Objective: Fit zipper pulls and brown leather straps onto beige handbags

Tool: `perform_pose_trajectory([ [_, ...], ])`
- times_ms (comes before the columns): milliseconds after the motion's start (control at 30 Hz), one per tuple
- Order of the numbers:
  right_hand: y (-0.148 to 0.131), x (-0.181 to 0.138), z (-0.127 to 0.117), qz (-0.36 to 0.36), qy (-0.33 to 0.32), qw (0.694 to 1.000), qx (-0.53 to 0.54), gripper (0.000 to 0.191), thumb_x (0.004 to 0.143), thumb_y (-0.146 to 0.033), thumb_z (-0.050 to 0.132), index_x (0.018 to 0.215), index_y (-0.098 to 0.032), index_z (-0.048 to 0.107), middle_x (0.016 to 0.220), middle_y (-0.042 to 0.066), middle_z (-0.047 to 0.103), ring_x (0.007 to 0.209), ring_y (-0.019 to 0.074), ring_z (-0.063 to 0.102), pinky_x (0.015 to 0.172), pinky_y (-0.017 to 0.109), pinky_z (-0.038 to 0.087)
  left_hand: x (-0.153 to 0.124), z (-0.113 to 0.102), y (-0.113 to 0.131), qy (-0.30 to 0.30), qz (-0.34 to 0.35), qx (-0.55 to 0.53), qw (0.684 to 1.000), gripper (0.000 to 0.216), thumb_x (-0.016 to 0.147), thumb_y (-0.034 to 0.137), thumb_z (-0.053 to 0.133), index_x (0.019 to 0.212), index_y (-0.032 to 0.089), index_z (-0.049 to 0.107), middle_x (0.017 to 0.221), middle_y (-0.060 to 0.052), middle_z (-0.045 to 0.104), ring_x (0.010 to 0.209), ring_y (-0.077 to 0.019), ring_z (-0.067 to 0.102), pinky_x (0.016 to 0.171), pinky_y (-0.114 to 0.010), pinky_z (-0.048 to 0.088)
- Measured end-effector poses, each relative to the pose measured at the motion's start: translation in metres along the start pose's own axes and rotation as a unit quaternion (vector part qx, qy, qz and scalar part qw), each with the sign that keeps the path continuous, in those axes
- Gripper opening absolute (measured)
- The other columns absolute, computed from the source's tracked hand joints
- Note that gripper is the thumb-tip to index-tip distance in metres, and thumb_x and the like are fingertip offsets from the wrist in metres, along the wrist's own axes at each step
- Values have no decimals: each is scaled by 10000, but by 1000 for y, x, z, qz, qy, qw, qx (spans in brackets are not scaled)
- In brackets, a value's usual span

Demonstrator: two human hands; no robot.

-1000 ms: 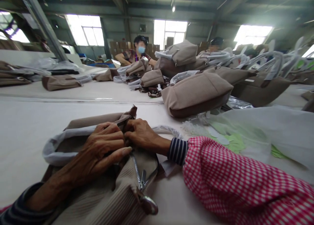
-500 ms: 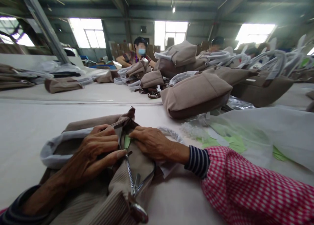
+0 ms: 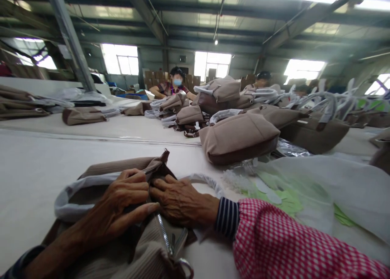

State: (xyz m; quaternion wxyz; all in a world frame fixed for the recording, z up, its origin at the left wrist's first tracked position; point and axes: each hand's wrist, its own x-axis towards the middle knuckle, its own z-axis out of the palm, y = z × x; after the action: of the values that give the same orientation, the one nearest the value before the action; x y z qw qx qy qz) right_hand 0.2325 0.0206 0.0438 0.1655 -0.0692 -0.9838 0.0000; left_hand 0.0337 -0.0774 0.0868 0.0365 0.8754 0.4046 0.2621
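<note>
A beige ribbed handbag [image 3: 122, 165] with a paper-wrapped handle [image 3: 73, 193] lies on the white table in front of me. My left hand [image 3: 124, 204] rests on it with fingers curled over the zipper edge. My right hand [image 3: 179, 202] presses against the bag's open mouth beside the left, fingers tucked in. A metal zipper [image 3: 166, 240] with its pull hangs toward me. What the fingers pinch is hidden.
Several more beige bags [image 3: 239, 137] pile up across the table. A plastic bag with green slips [image 3: 292, 193] lies to my right. Two masked people [image 3: 175, 82] sit at the far side. The table [image 3: 36, 161] stretches left.
My right hand has moved back against the left at the bag's mouth; the green slip seen there half a second ago is out of sight. The camera has tilted up.
</note>
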Motion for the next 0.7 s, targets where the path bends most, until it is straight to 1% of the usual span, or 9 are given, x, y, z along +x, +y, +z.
perform_pose_trajectory([
  [133,-6,-4,-2,42,32,999,12,185,1053,-247,521,1230,-195,530,1254,89,619,1017,210,571,685,320,465,-5,5,-5,9,-8,-3,1000,398,1081,327,496,716,196,588,795,3,664,820,-184,551,941,-359,361],
  [267,-7,-1,3,2,-5,1000,23,85,1022,-233,575,1094,-187,576,1102,72,639,935,197,566,721,312,490,-5,6,-3,17,-9,-16,1000,401,1079,334,518,712,189,588,766,22,649,793,-169,541,919,-359,341],
  [367,-7,0,-1,-13,-15,999,37,138,984,-207,610,1120,-183,602,1139,89,649,1008,208,579,811,317,512,-5,5,-1,20,-11,-26,999,353,1069,327,553,749,194,620,810,26,677,832,-172,553,914,-355,334],
  [467,3,3,-16,-14,-19,996,88,215,935,-147,610,1139,-202,650,1180,65,681,1029,192,626,848,289,515,-7,6,-3,28,-17,-24,999,350,1066,339,559,754,196,626,845,18,688,866,-178,571,952,-364,333],
  [533,23,14,-28,47,13,992,112,260,924,-103,560,1124,-211,688,1145,38,720,1000,172,664,869,271,513,-8,7,-4,29,-23,-17,999,397,1072,357,540,715,191,591,811,15,669,842,-176,573,971,-372,341],
  [567,36,22,-33,107,38,988,102,288,933,-89,522,1125,-210,700,1131,31,735,998,164,676,894,265,510,-8,7,-5,27,-26,-12,999,417,1074,366,533,697,190,568,787,17,656,824,-174,572,976,-375,347],
  [633,71,42,-40,253,84,963,35,341,965,-81,451,1175,-188,697,1173,55,741,1063,166,673,979,272,488,-8,6,-3,26,-28,3,999,444,1078,373,518,672,193,523,743,27,629,777,-165,563,976,-373,364],
  [667,89,54,-41,316,78,946,-12,354,980,-93,441,1230,-174,679,1245,77,723,1134,172,652,1028,276,465,-7,5,-2,31,-28,10,999,452,1080,378,509,666,197,509,731,33,622,755,-161,557,974,-369,375],
  [700,108,65,-39,350,70,933,-36,361,977,-93,449,1262,-141,664,1294,117,701,1199,196,625,1071,300,441,-7,4,0,44,-25,14,999,462,1086,388,490,662,204,499,717,38,615,730,-160,548,967,-365,387],
])
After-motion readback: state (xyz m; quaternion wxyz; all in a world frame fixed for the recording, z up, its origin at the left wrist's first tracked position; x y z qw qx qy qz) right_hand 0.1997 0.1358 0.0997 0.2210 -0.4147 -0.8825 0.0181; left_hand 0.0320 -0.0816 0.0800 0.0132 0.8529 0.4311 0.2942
